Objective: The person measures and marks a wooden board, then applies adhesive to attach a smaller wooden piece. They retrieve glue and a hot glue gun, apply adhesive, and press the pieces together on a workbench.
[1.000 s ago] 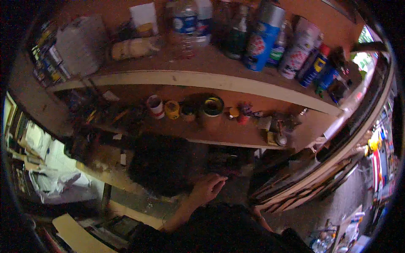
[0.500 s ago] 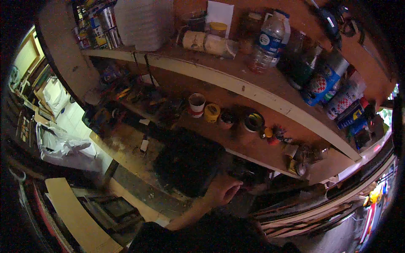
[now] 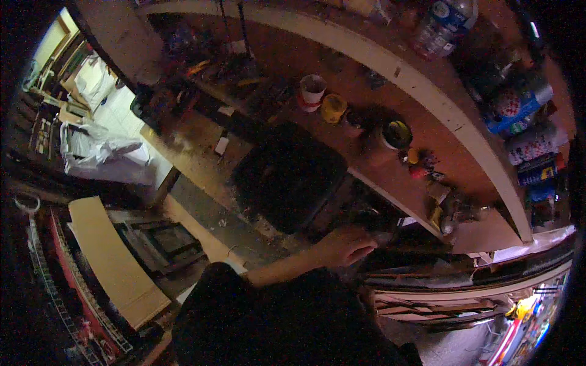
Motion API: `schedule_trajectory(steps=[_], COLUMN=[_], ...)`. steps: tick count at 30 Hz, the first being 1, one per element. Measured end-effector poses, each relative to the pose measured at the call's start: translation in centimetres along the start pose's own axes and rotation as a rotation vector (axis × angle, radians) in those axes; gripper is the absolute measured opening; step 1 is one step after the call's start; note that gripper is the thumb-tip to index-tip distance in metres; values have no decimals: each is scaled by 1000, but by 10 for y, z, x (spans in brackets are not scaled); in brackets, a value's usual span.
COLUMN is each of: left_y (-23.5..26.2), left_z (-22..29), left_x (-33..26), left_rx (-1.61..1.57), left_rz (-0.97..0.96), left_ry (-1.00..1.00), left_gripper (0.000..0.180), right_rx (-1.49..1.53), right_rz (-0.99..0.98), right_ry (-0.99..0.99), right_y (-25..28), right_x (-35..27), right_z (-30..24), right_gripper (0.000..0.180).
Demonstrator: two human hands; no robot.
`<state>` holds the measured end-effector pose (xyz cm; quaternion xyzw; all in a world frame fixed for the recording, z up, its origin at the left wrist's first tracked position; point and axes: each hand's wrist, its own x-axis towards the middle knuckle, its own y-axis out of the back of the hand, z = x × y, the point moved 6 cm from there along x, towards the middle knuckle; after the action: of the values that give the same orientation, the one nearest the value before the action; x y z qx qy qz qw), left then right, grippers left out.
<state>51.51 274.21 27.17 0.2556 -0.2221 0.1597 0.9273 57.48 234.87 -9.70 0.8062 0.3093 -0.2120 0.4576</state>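
Note:
My left hand [image 3: 351, 245] reaches across from the lower left, with the forearm coming out of a black sleeve [image 3: 213, 305]. Its fingers are curled closed beside dark clutter at the bench's right end; what they hold, if anything, is too dark to make out. Just up and left of the hand, a large black boxy object [image 3: 287, 177] lies on the worn wooden bench [image 3: 201, 189]. A small white block [image 3: 221, 146] sits left of that object. My right hand does not show.
A ledge behind holds a white cup [image 3: 312, 89], a yellow tub [image 3: 334, 108] and an open round tin [image 3: 397, 134]. Above runs a shelf [image 3: 421, 85] with a plastic bottle [image 3: 444, 27] and cans. Cardboard [image 3: 116, 256] and frames [image 3: 162, 239] stand at lower left.
The view has swung so that the bench and shelves sit higher in the picture. My left hand has shifted right, and its arm stretches out more sideways.

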Motion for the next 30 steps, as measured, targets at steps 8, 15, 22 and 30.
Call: schedule_trajectory(steps=[8,15,22,30], left_y=[-11,-6,15,27], left_z=[5,8,9,13], left_x=[-7,-24,-34,-43], left_rx=[3,15,89,97], left_rz=[-54,-67,60,185], left_ry=[-85,-20,-17,7], left_gripper=[16,13,12,16], right_rx=[2,-9,-62,-129], right_rz=[-7,-20,-69,-96], right_ry=[-37,-43,10,66], right_y=[-4,-4,0,8], right_x=[-23,-25,-1,18], right_z=[13,16,-11,-36], right_gripper=[36,37,37,37])
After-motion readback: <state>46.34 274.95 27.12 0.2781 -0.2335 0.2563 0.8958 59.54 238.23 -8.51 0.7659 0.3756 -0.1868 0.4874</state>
